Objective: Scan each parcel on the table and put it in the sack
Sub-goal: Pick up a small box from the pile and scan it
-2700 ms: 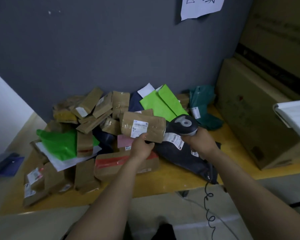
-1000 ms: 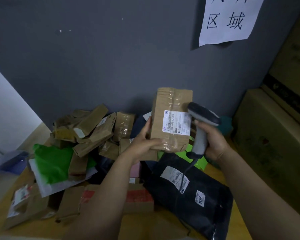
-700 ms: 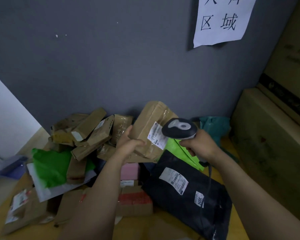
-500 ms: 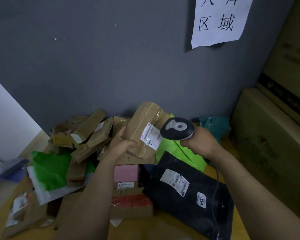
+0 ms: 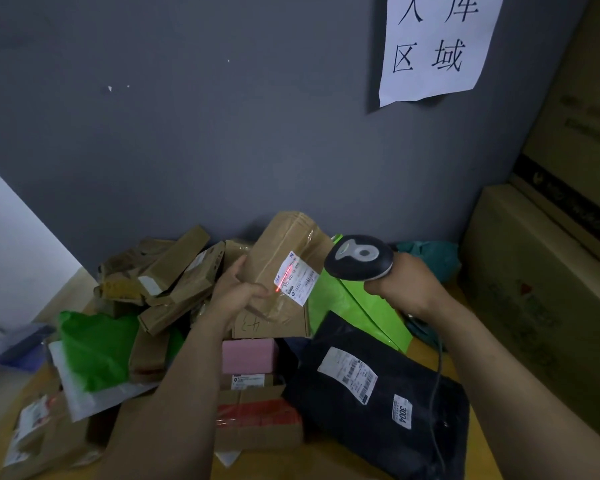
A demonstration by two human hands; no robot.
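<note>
A brown tape-wrapped cardboard parcel is held up above the heap on the tabletop. It is tilted, with its long axis running from lower left, by the wrist, up and away toward the grey wall. It is clasped at its lower left end by the left hand: the thumb is laid on the front face and the fingers are wrapped behind, so the grip is closed on the parcel.

A white shipping label is carried on the parcel's right face, and a red scan line is thrown across the label's left part. Just right of the parcel, not touching it, a dark handheld scanner with a grey cap is aimed at the label. Its handle is enclosed by the right hand, whose grip is closed round it.

Below the parcel a pink box and a black plastic mailer are seen, and a bright green mailer lies below and to its right. No sack is seen.

The scan is judged to be under way. Since the parcel is already held by the left hand and the right is taken up with the scanner, the carry to the sack is expected to fall to the left hand.
</note>
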